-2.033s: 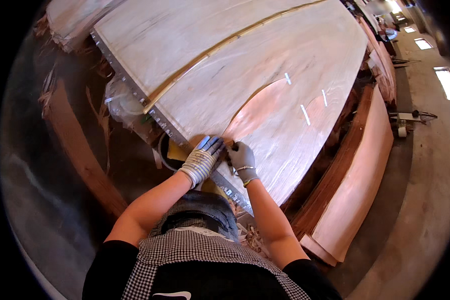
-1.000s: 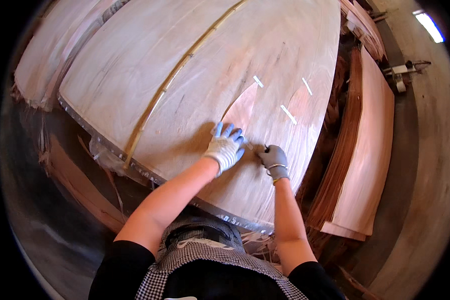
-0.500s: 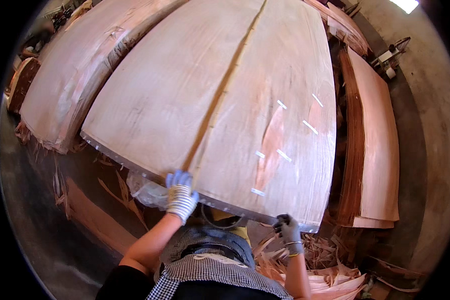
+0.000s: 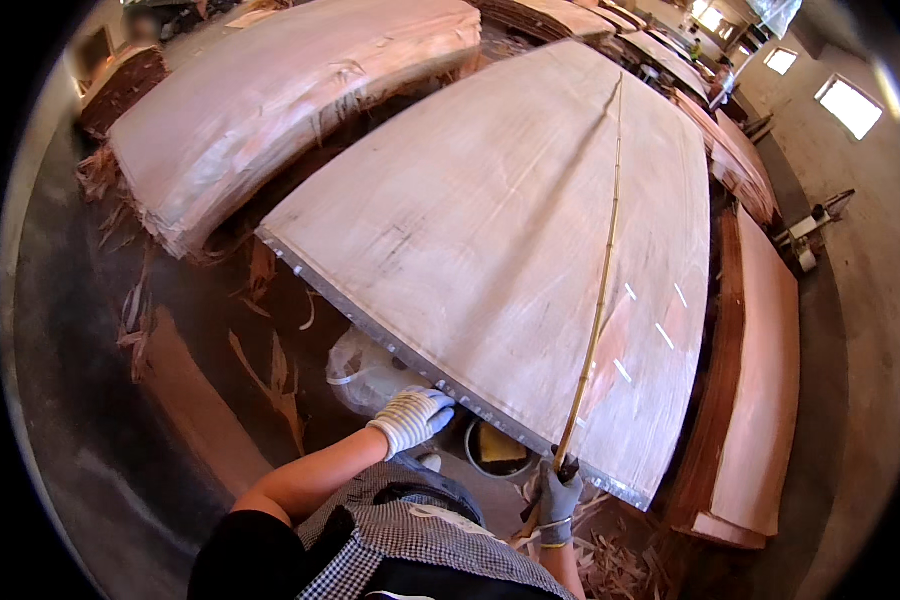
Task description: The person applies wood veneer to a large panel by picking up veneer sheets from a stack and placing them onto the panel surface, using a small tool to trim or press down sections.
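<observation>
A large pale wood veneer sheet (image 4: 450,240) covers the stack in front of me, with short white tape strips on its right part. A long thin bamboo pole (image 4: 604,270) lies lengthwise over it. My right hand (image 4: 558,492), in a grey glove, is closed around the pole's near end at the front edge. My left hand (image 4: 415,417), in a striped glove with blue fingers, is at the dark front edge (image 4: 370,340), left of the pole. Its fingers are curled together against that edge; what they grip, if anything, is hidden.
Veneer stacks stand to the left (image 4: 300,90) and right (image 4: 760,370). Below the front edge are a clear plastic bag (image 4: 360,370) and a round bucket (image 4: 473,450) with something yellow inside. Torn veneer scraps (image 4: 620,570) litter the floor by my right arm.
The bamboo pole has moved from the sheet's middle to the right, and my right hand has taken its near end. My left hand has come off the pole to the front edge. The view has shifted.
</observation>
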Action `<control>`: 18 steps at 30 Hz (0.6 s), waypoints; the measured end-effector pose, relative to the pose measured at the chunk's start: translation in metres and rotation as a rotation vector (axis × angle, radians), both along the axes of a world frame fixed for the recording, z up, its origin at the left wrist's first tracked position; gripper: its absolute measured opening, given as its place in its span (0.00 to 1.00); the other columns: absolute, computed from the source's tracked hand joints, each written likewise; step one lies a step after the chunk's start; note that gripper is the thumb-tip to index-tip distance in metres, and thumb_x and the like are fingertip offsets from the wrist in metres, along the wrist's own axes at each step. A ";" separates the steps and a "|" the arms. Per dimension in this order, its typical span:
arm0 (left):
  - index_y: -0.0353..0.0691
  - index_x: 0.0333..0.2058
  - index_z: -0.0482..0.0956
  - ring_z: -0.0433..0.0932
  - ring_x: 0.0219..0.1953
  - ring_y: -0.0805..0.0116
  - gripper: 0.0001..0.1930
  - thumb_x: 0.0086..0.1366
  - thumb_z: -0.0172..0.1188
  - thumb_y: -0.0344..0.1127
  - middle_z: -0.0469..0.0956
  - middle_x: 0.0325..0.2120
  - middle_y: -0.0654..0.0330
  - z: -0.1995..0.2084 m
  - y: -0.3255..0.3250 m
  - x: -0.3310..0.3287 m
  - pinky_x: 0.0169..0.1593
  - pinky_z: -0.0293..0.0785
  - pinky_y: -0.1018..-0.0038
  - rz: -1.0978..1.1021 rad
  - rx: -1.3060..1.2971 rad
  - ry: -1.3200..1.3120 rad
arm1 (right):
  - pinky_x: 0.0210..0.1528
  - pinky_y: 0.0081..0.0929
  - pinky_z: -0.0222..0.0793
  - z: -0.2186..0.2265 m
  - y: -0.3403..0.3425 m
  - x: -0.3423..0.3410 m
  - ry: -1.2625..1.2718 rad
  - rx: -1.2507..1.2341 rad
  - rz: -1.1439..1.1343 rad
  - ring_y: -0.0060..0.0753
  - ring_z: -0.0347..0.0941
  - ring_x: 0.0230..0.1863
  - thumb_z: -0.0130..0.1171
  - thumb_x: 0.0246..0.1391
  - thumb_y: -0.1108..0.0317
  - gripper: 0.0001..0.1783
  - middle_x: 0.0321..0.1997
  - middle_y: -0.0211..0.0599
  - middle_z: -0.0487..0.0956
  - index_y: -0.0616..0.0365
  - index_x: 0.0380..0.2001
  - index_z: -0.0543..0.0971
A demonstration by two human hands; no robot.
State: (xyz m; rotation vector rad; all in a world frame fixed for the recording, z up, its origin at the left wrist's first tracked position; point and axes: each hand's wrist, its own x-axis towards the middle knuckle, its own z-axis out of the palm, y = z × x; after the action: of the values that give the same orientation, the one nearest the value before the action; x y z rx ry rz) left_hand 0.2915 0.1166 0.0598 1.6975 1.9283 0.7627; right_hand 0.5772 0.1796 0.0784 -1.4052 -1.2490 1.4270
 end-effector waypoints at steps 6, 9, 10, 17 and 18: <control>0.39 0.46 0.72 0.74 0.39 0.49 0.20 0.60 0.47 0.45 0.76 0.37 0.48 -0.010 -0.039 -0.030 0.45 0.69 0.60 -0.082 -0.178 0.060 | 0.10 0.17 0.58 0.023 -0.041 -0.043 0.067 -0.154 0.179 0.17 0.61 0.10 0.53 0.49 0.76 0.19 0.16 0.26 0.68 0.63 0.47 0.70; 0.40 0.47 0.72 0.74 0.38 0.48 0.20 0.60 0.47 0.44 0.77 0.34 0.47 0.001 -0.023 -0.054 0.44 0.68 0.59 -0.117 -0.231 0.092 | 0.13 0.16 0.60 0.025 -0.056 -0.056 -0.121 -0.063 0.320 0.17 0.64 0.12 0.54 0.50 0.73 0.20 0.15 0.27 0.69 0.65 0.48 0.69; 0.40 0.47 0.72 0.74 0.37 0.48 0.20 0.60 0.47 0.45 0.77 0.33 0.47 0.000 -0.016 -0.067 0.44 0.68 0.59 -0.067 -0.165 0.143 | 0.14 0.16 0.61 0.020 -0.064 -0.056 -0.188 -0.015 0.364 0.17 0.65 0.12 0.54 0.50 0.72 0.20 0.16 0.27 0.70 0.65 0.48 0.69; 0.43 0.44 0.72 0.64 0.53 0.53 0.17 0.53 0.54 0.36 0.70 0.47 0.54 0.028 0.027 -0.242 0.58 0.54 0.56 0.223 0.381 0.420 | 0.25 0.28 0.68 -0.058 -0.103 -0.110 -0.684 0.092 0.440 0.36 0.74 0.21 0.62 0.44 0.59 0.14 0.18 0.41 0.76 0.57 0.33 0.78; 0.43 0.44 0.72 0.62 0.54 0.52 0.17 0.54 0.54 0.35 0.68 0.49 0.54 0.025 0.029 -0.281 0.58 0.53 0.55 0.235 0.428 0.546 | 0.24 0.30 0.68 -0.053 -0.116 -0.135 -0.757 0.139 0.480 0.38 0.75 0.21 0.62 0.43 0.59 0.14 0.18 0.41 0.76 0.56 0.31 0.79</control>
State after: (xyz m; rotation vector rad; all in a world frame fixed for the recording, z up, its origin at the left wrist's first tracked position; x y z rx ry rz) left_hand 0.0106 0.1456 0.0851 2.1240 2.5063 0.9188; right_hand 0.4418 0.0638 0.0258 -1.6847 -2.2381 1.0724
